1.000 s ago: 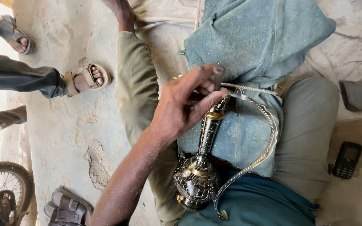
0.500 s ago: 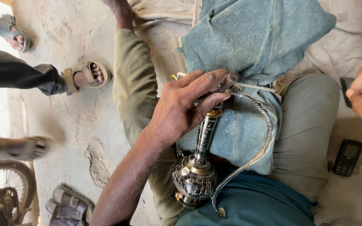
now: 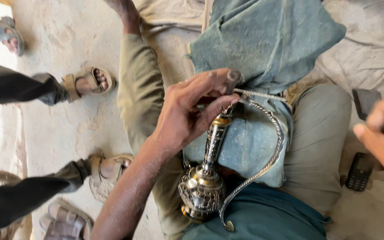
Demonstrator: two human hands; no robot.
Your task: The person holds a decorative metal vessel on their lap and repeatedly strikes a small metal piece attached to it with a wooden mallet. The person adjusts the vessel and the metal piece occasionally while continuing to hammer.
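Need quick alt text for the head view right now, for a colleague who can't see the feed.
The person's left hand grips the top of an ornate metal vessel lying across a blue-green cloth on their lap. Their right hand hovers by a dark mobile phone.

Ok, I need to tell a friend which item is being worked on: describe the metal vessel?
On the seated person's lap, over a teal cloth, stands an ornate brass vessel. It has a bulbous engraved base, a slim neck gripped by the left hand, and a long curved handle, unlike anything nearby.
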